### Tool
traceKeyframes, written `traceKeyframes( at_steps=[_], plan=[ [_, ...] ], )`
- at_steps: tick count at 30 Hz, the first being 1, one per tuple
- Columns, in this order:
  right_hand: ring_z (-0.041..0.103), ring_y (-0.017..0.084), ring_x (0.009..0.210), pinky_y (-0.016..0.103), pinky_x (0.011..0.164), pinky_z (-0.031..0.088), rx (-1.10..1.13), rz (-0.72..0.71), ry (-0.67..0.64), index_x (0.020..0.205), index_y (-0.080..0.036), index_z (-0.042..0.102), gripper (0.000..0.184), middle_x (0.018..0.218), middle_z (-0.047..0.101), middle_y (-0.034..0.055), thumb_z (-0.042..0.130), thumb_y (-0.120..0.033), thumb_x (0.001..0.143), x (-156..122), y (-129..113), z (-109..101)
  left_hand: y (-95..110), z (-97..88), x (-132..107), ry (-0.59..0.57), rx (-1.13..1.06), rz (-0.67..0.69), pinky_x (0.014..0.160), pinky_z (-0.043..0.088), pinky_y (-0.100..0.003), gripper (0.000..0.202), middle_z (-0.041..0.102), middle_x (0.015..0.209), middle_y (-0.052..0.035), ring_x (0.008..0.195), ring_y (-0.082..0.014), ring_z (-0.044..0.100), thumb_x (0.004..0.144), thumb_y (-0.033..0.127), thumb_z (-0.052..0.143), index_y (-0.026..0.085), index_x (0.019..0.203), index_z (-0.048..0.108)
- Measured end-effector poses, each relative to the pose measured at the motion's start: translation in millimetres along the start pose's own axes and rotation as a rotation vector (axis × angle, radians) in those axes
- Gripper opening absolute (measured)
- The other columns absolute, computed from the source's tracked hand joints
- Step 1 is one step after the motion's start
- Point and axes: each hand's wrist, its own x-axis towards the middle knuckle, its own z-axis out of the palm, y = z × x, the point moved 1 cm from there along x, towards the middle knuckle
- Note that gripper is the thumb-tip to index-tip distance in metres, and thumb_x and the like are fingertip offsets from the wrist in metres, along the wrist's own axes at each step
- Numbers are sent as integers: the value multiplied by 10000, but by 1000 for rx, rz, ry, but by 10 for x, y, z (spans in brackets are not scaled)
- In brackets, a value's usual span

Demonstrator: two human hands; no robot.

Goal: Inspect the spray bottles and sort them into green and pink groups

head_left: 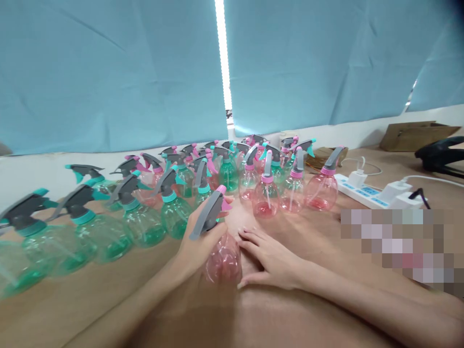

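My left hand [200, 238] is wrapped round the neck of a pink spray bottle [224, 261] with a grey and pink spray head. The bottle stands or hovers low over the brown table; its base is blurred. Just right of it, my right hand [273, 258] lies with fingers stretched and slightly apart, nothing in them. Whether its fingertips touch the bottle I cannot tell. Left of my hands is a row of green spray bottles [145, 224] with grey and teal heads. Beyond my right hand stand several pink spray bottles [266, 198].
More green and pink spray bottles crowd the back of the table [308, 314]. On the right lie a white power strip [362, 191] with plugged-in chargers, a cardboard box [416, 135] and a black object [442, 155]. A blue curtain [145, 72] hangs behind. One patch at right is pixelated.
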Motion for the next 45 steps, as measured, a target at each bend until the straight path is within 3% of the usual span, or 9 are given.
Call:
traceKeyframes(
  at_steps=[7,14,24,29,33,38,45],
  plan=[
    [260,349,1426,539,1157,214,53,-16,-61,1414,-165,475,940,1503,387,169,635,-741,688,-8,27,-29,17,0,49,-70,3,5,734,576,-368,455,679,1063,-27,795,-200,653,713,195,490,258,1150,601],
    [287,295,1424,512,1166,195,108,-30,-112,1401,-185,490,755,1510,386,135,547,-674,828,-21,142,-96,74,-9,16,-108,-30,-12,766,579,-374,451,706,1040,-34,854,-219,679,725,184,482,263,1150,611],
    [316,281,1412,505,1162,218,119,-59,-86,1392,-204,502,638,1497,413,121,479,-615,904,-18,180,-85,-6,-7,3,-81,-9,-44,682,584,-359,493,726,1001,-35,782,-218,688,733,216,497,264,1216,584],
    [311,274,1416,503,1164,217,112,-53,-92,1392,-217,502,613,1508,399,104,465,-603,918,-18,185,-89,-54,-19,30,-99,-2,-49,660,578,-353,405,723,850,-20,771,-229,684,728,246,516,269,1118,624],
    [308,272,1417,501,1166,213,105,-47,-110,1386,-193,508,615,1505,404,117,450,-599,927,-12,167,-104,-75,-25,43,-115,-9,-46,652,579,-352,380,711,842,-13,769,-229,680,714,257,532,271,1081,631],
    [311,258,1417,497,1167,217,88,-40,-115,1394,-214,496,577,1513,394,97,432,-572,947,-16,159,-109,-80,-20,42,-86,4,-67,612,570,-337,443,709,835,-12,734,-223,676,727,275,544,272,1165,601],
    [329,257,1408,478,1172,221,88,-39,-96,1390,-209,505,539,1502,416,90,419,-533,968,-23,166,-97,-11,-8,-1,-45,-33,-104,625,548,-321,354,675,792,-3,714,-207,655,715,279,536,254,1058,621]
  ],
)
